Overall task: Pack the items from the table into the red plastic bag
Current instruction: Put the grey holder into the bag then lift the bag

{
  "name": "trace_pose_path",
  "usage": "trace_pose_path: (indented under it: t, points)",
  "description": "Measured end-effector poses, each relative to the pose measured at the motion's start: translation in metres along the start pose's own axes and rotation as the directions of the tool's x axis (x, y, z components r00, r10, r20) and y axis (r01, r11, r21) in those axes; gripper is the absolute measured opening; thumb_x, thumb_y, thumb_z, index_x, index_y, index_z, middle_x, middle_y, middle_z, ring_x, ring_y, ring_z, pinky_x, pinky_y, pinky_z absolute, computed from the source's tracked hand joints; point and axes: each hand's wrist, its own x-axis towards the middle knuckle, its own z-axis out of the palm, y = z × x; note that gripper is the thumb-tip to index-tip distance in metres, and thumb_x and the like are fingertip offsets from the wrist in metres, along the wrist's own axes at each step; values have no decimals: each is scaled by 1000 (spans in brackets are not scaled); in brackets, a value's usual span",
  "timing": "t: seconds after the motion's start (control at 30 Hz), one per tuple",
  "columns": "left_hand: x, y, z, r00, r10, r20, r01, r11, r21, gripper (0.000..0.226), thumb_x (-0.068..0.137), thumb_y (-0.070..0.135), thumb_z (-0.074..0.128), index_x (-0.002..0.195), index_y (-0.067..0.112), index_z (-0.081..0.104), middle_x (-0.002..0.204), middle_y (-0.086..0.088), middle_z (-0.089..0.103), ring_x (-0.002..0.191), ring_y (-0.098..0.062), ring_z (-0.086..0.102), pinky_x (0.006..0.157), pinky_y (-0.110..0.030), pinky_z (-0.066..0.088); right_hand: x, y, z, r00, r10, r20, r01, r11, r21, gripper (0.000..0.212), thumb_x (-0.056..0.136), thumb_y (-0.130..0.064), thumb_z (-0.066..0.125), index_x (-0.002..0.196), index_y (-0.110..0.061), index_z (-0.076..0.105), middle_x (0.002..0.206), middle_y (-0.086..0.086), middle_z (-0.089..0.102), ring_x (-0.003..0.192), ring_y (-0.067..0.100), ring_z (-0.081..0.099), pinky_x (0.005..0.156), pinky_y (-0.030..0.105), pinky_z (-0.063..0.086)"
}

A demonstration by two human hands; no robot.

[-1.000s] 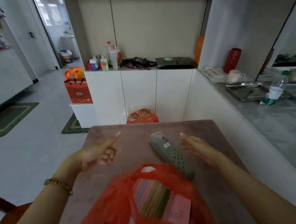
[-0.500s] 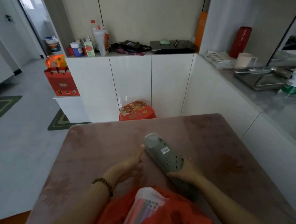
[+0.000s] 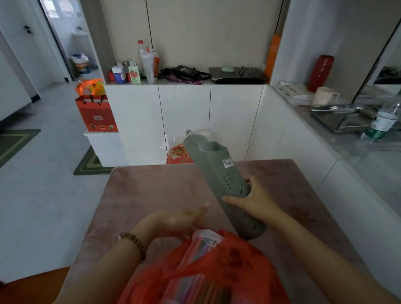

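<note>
A grey perforated shoe (image 3: 222, 174) in clear wrap is lifted off the pinkish-brown table (image 3: 150, 192), tilted with one end up and away from me. My right hand (image 3: 254, 202) grips it around the middle. The red plastic bag (image 3: 239, 267) lies at the table's near edge, just below the shoe's lower end. A packet of coloured sticks (image 3: 203, 288) shows inside it. My left hand (image 3: 175, 220) hovers palm up with fingers apart just behind the bag's mouth, holding nothing.
White cabinets (image 3: 185, 119) stand beyond the table, with bottles and cartons on top. A red gift bag (image 3: 97, 114) sits on a low shelf at left. A grey counter (image 3: 371, 155) at right carries a metal tray, a mug and a water bottle.
The shoe lay flat on the table; my right hand closed on it and raised it, tilting it. My left hand let go of its side and turned palm up near the bag.
</note>
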Motion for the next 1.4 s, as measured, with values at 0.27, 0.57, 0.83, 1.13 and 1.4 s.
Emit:
trace_pose_path:
  t: [0.27, 0.57, 0.83, 1.13, 1.4]
  points:
    - [-99, -6, 53, 974, 218, -70, -224, 968, -113, 71, 95, 61, 18, 124, 13, 61, 128, -1, 63, 119, -10, 57, 111, -30, 36, -92, -58, -31, 996, -67, 59, 61, 993, 98, 62, 66, -34, 83, 115, -19, 49, 111, 0, 61, 96, 17, 64, 83, 38, 55]
    - [-202, -40, 97, 764, 386, -517, -486, 872, -67, 68, 97, 51, 8, 134, 13, 50, 133, -5, 56, 121, -14, 50, 112, -31, 31, -189, -86, -28, 996, -46, 79, 36, 991, 128, 63, 61, -37, 85, 110, -18, 50, 110, 5, 66, 92, 19, 68, 81, 37, 56]
    - [-262, -79, 149, 701, 517, -491, -342, 848, 404, 29, 79, 54, 64, 81, 26, 58, 75, 14, 60, 67, 3, 56, 65, -10, 42, -258, -118, -42, 958, -147, 245, 75, 957, 281, 60, 66, -27, 77, 120, -14, 54, 101, 4, 71, 80, 17, 71, 66, 29, 58]
    - [-315, -80, 138, 643, 460, -613, -609, 792, -45, 29, 102, 11, 33, 111, 22, 58, 48, 11, 28, 38, -1, 26, 39, -13, 25, -315, -95, -42, 859, -82, 505, -87, 950, 301, 57, 59, -35, 77, 112, -23, 60, 84, 5, 72, 68, 18, 67, 62, 30, 56]
    - [-334, -89, 133, 621, 388, -682, -629, 765, -138, 20, 103, 28, 32, 92, 23, 48, 58, 5, 26, 45, -7, 22, 42, -16, 22, -346, -97, -51, 624, 144, 768, -67, 989, -131, 94, 39, -48, 90, 124, -28, 54, 104, 7, 69, 85, 19, 68, 77, 35, 58]
